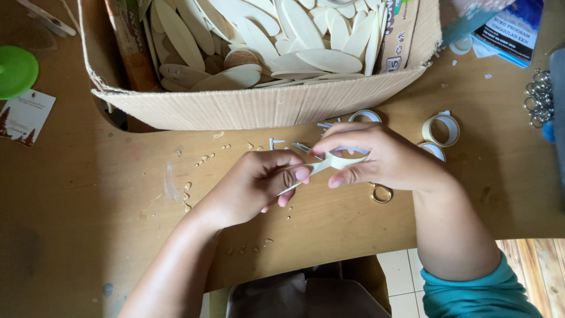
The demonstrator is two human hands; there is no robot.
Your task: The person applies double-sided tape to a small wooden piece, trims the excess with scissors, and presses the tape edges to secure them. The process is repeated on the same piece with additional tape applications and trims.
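Note:
Both hands meet over the wooden table (88,206) just in front of a cardboard box. My left hand (253,185) pinches one end of a thin pale wooden oval piece (322,165) between thumb and fingers. My right hand (376,156) grips the other end of the same piece, fingers curled over it. The piece lies tilted between the two hands, seen almost edge-on. A small metal key ring (381,193) lies on the table under my right hand.
The cardboard box (247,106) holds several pale wooden oval pieces (294,35). Tape rolls (442,129) lie right of the hands, metal rings (538,97) at the far right. A green lid (15,70) and a card (23,118) sit left. Glue drops (203,159) dot the table.

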